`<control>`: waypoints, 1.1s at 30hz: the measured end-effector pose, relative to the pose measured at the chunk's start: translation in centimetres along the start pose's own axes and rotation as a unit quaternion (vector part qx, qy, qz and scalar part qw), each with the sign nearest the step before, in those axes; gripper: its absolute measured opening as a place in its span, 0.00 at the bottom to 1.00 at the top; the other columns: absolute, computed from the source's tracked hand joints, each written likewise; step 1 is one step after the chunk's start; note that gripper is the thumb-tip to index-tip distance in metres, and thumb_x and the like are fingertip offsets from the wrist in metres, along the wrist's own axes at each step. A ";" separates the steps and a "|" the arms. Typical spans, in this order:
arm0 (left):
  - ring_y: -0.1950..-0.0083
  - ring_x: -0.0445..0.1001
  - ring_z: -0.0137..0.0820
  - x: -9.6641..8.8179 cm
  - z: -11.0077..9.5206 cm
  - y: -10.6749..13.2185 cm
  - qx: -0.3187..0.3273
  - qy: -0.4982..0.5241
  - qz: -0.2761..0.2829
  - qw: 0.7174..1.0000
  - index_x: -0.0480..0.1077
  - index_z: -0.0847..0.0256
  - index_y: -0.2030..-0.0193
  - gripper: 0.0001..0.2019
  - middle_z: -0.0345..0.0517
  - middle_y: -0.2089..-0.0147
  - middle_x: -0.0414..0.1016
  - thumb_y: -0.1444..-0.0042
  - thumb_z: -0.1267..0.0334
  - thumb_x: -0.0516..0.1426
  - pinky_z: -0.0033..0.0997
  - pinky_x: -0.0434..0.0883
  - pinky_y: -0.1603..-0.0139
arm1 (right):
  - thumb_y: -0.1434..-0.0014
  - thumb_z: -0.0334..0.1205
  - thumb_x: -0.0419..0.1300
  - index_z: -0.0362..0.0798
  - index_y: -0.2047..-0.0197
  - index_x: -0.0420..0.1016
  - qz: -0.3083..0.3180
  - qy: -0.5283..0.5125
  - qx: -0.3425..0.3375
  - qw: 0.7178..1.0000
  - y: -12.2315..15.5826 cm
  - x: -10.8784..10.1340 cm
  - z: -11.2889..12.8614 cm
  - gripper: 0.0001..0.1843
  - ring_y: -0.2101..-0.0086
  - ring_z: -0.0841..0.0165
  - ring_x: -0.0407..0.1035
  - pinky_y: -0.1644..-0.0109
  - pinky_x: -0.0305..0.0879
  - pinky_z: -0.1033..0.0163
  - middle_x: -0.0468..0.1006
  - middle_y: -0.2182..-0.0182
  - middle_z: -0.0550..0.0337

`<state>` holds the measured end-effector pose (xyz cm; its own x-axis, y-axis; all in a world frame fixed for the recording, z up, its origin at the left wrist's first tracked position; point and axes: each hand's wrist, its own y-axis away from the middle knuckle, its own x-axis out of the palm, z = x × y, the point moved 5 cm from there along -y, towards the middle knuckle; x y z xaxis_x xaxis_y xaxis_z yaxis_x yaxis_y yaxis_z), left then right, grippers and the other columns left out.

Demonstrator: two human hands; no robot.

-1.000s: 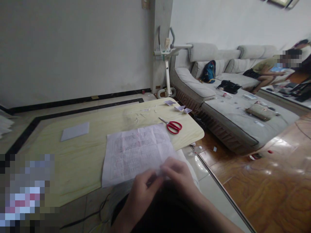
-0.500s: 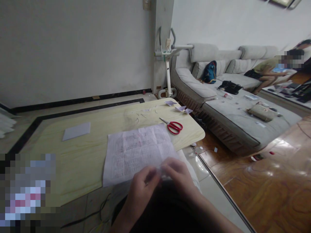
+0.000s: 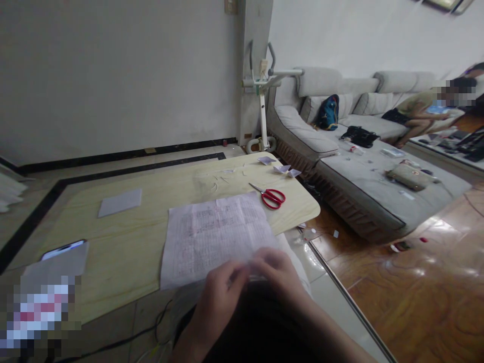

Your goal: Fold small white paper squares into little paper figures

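Observation:
My left hand (image 3: 226, 287) and my right hand (image 3: 278, 272) meet just over the near edge of the table (image 3: 124, 257). Their fingers are closed and pinched together, fingertips almost touching; whatever they hold is blurred and too small to make out. Under and beyond them lies a creased printed sheet of paper (image 3: 212, 237), its near right corner partly behind my right hand. Scissors with red handles (image 3: 273, 198) rest past the sheet's far right corner, blades pointing left. Small folded paper pieces (image 3: 281, 169) sit at the table's far right end, and thin paper strips (image 3: 215, 185) are scattered left of them.
A white pad of paper (image 3: 120, 202) lies on the left part of the table, with a phone (image 3: 66, 249) nearer. A grey sofa (image 3: 363, 186) with bags stands at right, where a person (image 3: 414, 111) sits. Cables (image 3: 155, 330) hang below the table's near edge.
My hands stay together in nearly the same place, with slight finger movement. The view has shifted a little, and the phone at the left now shows. Scissors and sheet lie as before.

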<state>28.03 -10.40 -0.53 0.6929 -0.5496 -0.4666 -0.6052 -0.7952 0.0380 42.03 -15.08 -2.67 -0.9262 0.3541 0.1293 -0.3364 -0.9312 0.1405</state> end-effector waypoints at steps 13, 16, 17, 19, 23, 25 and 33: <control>0.71 0.76 0.31 0.2 0.0 0.2 -0.003 0.008 -0.037 0.999 0.74 0.58 0.68 0.10 0.38 0.73 0.78 0.38 0.61 0.56 0.26 0.70 0.69 | 0.48 0.47 0.69 0.45 0.80 0.74 -0.048 -0.062 0.013 0.997 0.3 -0.2 -1.4 0.17 0.77 0.71 0.64 0.71 0.61 0.66 0.72 0.82 0.63; 0.71 0.76 0.32 0.0 -0.4 0.2 0.001 0.014 -0.039 0.999 0.74 0.58 0.69 0.12 0.39 0.74 0.78 0.36 0.59 0.54 0.26 0.70 0.69 | 0.47 0.51 0.69 0.46 0.80 0.72 -0.045 -0.052 0.016 0.997 0.3 -0.1 -1.2 0.20 0.78 0.71 0.64 0.72 0.62 0.66 0.71 0.82 0.64; 0.71 0.76 0.32 -0.1 -0.5 0.2 0.003 0.018 -0.041 0.999 0.74 0.58 0.69 0.12 0.39 0.74 0.77 0.36 0.59 0.54 0.26 0.70 0.69 | 0.47 0.52 0.68 0.46 0.79 0.71 -0.045 -0.042 0.014 0.998 0.3 -0.1 -1.1 0.20 0.78 0.71 0.64 0.72 0.62 0.66 0.71 0.82 0.64; 0.71 0.76 0.31 -0.2 -0.5 0.2 0.010 0.027 -0.044 0.999 0.74 0.58 0.69 0.13 0.39 0.74 0.77 0.36 0.59 0.54 0.26 0.70 0.69 | 0.46 0.53 0.67 0.47 0.78 0.71 -0.037 -0.010 0.005 0.999 0.4 0.0 -0.7 0.20 0.77 0.70 0.64 0.72 0.63 0.66 0.71 0.82 0.65; 0.71 0.74 0.31 -0.2 -0.1 0.2 0.026 0.049 -0.047 0.997 0.73 0.59 0.70 0.12 0.39 0.75 0.75 0.37 0.60 0.54 0.26 0.69 0.69 | 0.44 0.55 0.65 0.47 0.78 0.71 -0.002 0.044 -0.004 0.999 0.5 0.2 -0.1 0.22 0.77 0.71 0.63 0.73 0.61 0.67 0.69 0.81 0.64; 0.71 0.73 0.31 0.0 0.1 0.2 0.015 0.054 -0.042 0.998 0.72 0.59 0.71 0.13 0.38 0.75 0.74 0.37 0.60 0.54 0.26 0.69 0.69 | 0.45 0.55 0.66 0.47 0.79 0.70 -0.005 0.042 -0.009 0.999 0.7 0.2 0.2 0.22 0.77 0.71 0.61 0.74 0.60 0.68 0.68 0.82 0.65; 0.74 0.68 0.28 0.3 0.2 0.4 -0.002 0.088 -0.014 0.996 0.63 0.58 0.76 0.17 0.35 0.78 0.64 0.35 0.58 0.51 0.23 0.64 0.74 | 0.43 0.53 0.65 0.47 0.78 0.69 0.035 0.020 -0.009 0.999 1.1 0.9 0.4 0.21 0.78 0.72 0.60 0.75 0.58 0.68 0.67 0.82 0.66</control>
<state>27.95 -10.83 -0.88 0.7679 -0.5634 -0.3048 -0.5833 -0.8117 0.0309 40.90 -15.77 -1.97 -0.9534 0.2852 0.0986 -0.2739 -0.9550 0.1141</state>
